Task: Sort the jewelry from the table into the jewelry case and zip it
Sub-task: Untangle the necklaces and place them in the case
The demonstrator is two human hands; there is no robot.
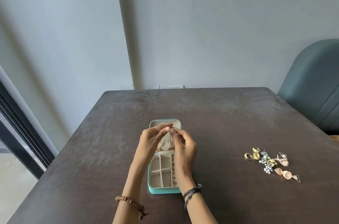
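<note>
A teal jewelry case (151, 189) lies open on the dark table, its beige compartments facing up and its lid laid flat on the far side. My left hand (153, 141) and my right hand (183, 145) meet over the lid, fingertips pinching a thin chain (171, 141) near the lid's top. Small gold pendants (170, 148) hang at the lid's pocket. A heap of loose jewelry (271, 164) lies on the table to the right: gold rings (252, 155), silver pieces and rose-gold earrings.
The dark table (211, 113) reaches to a grey wall. A grey-blue chair (315, 86) stands at the right far corner. A dark door frame (16, 132) runs down the left side.
</note>
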